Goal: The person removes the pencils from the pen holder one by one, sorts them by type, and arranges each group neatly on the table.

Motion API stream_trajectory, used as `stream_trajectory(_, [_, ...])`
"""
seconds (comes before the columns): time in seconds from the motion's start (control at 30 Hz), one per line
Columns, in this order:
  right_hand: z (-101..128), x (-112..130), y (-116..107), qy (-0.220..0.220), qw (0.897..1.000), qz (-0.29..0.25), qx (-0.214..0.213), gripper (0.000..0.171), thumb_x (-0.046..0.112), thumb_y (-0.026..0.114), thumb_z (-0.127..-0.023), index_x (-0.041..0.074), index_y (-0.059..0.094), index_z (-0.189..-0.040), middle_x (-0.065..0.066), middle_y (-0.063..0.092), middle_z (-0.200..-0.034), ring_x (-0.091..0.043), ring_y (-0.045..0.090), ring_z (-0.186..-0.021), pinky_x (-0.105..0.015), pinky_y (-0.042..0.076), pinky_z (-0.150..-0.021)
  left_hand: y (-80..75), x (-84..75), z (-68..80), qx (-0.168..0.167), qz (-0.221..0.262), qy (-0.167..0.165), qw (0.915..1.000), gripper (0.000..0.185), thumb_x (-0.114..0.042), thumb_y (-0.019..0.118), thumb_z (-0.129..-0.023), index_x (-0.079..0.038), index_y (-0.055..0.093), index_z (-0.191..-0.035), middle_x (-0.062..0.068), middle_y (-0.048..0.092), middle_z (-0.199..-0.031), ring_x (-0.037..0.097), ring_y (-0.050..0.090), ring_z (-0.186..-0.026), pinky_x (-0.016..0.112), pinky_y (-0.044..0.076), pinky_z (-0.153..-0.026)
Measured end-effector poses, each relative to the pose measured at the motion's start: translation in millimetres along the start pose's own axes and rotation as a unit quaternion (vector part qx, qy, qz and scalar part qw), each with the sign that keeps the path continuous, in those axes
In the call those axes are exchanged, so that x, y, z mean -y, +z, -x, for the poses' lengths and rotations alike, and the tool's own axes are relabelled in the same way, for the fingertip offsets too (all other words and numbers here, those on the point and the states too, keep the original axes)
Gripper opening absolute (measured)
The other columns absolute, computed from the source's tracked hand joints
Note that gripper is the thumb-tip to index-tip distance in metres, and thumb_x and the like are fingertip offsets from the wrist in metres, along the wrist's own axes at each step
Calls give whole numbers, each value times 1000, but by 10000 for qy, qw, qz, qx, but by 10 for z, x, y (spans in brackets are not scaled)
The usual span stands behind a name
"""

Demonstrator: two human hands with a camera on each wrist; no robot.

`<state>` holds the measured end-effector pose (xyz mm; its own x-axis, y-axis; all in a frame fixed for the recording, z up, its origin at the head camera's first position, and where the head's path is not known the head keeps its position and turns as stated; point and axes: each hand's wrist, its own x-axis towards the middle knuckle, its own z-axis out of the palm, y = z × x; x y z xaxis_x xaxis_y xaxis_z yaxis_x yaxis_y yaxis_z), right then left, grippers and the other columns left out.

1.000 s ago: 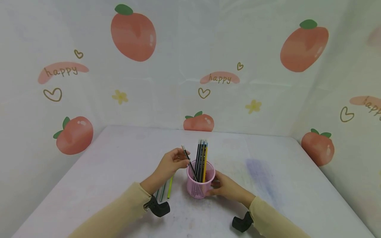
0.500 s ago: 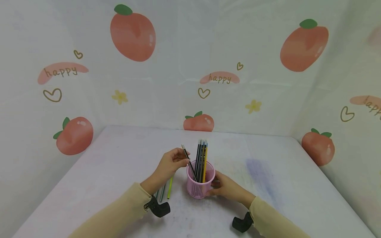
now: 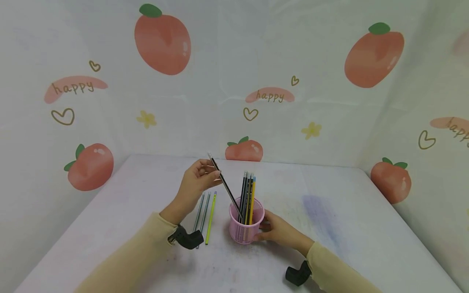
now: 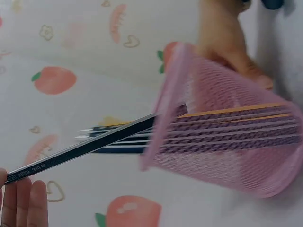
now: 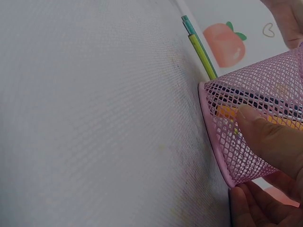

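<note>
A pink mesh pencil cup stands on the white table with several pencils upright in it. My left hand pinches the upper end of a black pencil. The pencil slants down to the right, and its lower tip is just inside the cup's rim. My right hand grips the cup's right side. In the left wrist view the black pencil enters the cup. In the right wrist view my thumb presses on the mesh.
Three pencils, two grey-green and one yellow, lie side by side on the table left of the cup; two of them show in the right wrist view. Walls with a peach print close in the table at the back and both sides.
My left hand has risen up and to the left, drawing the black pencil most of the way out of the cup. The right hand and the cup have stayed put.
</note>
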<state>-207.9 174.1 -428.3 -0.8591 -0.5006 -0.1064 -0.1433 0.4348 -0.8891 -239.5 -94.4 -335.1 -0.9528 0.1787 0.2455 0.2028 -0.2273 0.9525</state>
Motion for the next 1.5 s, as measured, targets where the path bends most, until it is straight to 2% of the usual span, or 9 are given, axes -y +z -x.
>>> stream_trajectory(0.2, [-10,-24,1,-43,10000,56,-21,86,21,80,-79,-4,31,-146,-22,46,-143,-40,51,-127,-50,42,-105,-186,-226,-103,-286,12,39,9996,21,-1,57,-95,-6,51,-114,-4,62,-90,8,67,-82,31,58,-81])
stream_trajectory(0.33, [-16,-28,-1,-74,10000,51,-14,85,21,80,-80,-4,31,-146,-22,46,-143,-39,51,-126,-50,42,-106,-328,-269,-154,-380,-393,-236,9982,29,-6,60,-95,-2,50,-122,-5,61,-92,7,66,-84,27,58,-80])
stream_trajectory(0.47, [-17,-23,-5,-88,9999,76,1,84,21,79,-80,-5,32,-145,-23,46,-142,-39,52,-125,-50,43,-105,-459,-210,-209,-448,-980,-581,9925,38,-8,61,-94,4,49,-128,-2,58,-94,7,64,-85,26,58,-79])
stream_trajectory(0.63, [-19,-9,-4,-87,9999,125,1,85,21,80,-80,-5,32,-145,-23,46,-143,-39,52,-125,-50,43,-105,-621,-46,-241,-509,-1843,-921,9772,39,-8,59,-95,7,50,-130,4,56,-99,7,63,-85,27,58,-80])
stream_trajectory(0.77, [-26,-13,4,-72,9999,115,8,86,21,80,-79,-4,31,-146,-22,46,-143,-39,52,-126,-50,43,-105,-760,114,-233,-385,-2311,-1215,9645,39,-8,58,-95,7,50,-130,11,60,-104,8,64,-85,30,58,-81])
stream_trajectory(1.0, [-8,-8,18,37,9999,162,-32,87,23,81,-79,-4,32,-146,-23,46,-143,-39,53,-125,-51,43,-104,-852,301,-153,-173,-2670,-1840,9458,43,-4,61,-92,4,49,-132,24,62,-113,14,65,-85,33,59,-78])
stream_trajectory(1.2, [-1,-3,15,28,9998,174,-70,87,23,81,-79,-5,32,-145,-22,47,-142,-39,53,-125,-51,43,-104,-857,429,-90,-29,-3020,-2244,9265,43,0,63,-87,5,50,-128,23,66,-105,16,65,-79,32,59,-69])
stream_trajectory(1.4, [1,-2,7,20,9999,158,-59,87,23,81,-78,-5,32,-145,-22,47,-142,-39,53,-125,-51,43,-105,-859,562,-62,-2,-3578,-2395,9026,41,-4,67,-83,3,56,-122,12,66,-90,14,61,-68,25,54,-58])
stream_trajectory(1.5, [-3,-4,7,43,9999,138,-59,87,23,81,-78,-4,32,-145,-22,48,-142,-39,52,-125,-52,42,-105,-860,610,-52,20,-3672,-2443,8975,39,-3,67,-83,4,56,-120,12,61,-90,13,60,-66,24,54,-57])
